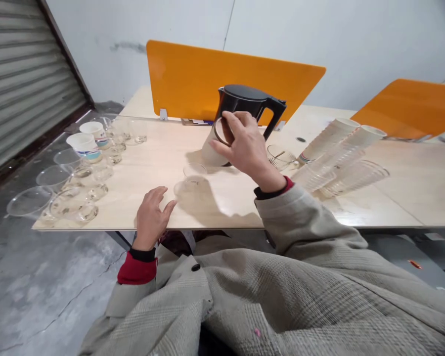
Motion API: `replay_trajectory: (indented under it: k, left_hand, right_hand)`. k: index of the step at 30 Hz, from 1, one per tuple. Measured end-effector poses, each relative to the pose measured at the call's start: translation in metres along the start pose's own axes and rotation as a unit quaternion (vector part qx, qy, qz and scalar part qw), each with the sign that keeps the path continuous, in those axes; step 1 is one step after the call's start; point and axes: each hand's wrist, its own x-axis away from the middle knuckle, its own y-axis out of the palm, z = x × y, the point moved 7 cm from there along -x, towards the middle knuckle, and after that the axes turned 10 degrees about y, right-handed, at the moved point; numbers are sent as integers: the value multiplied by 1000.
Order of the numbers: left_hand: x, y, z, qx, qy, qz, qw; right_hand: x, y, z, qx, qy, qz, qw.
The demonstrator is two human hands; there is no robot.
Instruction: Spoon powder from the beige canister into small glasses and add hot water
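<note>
My right hand (243, 143) is closed around the round brown top of a whitish cylindrical canister (211, 151); whether that top is a lid or an opening I cannot tell. Directly behind it stands a black electric kettle (243, 101) with its handle to the right. My left hand (154, 215) is at the table's front edge, fingers apart and holding nothing. Between my hands, a small clear plastic cup (195, 172) stands on the table in front of the canister. Another clear cup (281, 157), with thin dark utensils in it, is right of my right wrist.
Several clear cups (74, 202) and two white paper cups (85, 146) line the left of the table (159, 143). Stacked paper cups (332, 136) and nested clear cups (356, 178) lie at the right. An orange divider (193, 74) stands along the back.
</note>
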Motion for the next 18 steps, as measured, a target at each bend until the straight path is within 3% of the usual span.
replay_trajectory:
  k: [4,9,13,18]
  left_hand:
    - [2,2,-3,-6,-11,-12,1000]
    - [2,5,4,-51,1,-34,998]
    - [1,7,8,-84,11,-47,995]
    - [3,8,11,-109,23,-44,993]
  right_hand:
    - [-40,52,-15,1,14,-41,999]
    - [-57,112,-23,3,71,-112,991]
    - [-57,140,-26,-1,75,-152,985]
    - [-58,155,-23,-10,62,-171,983]
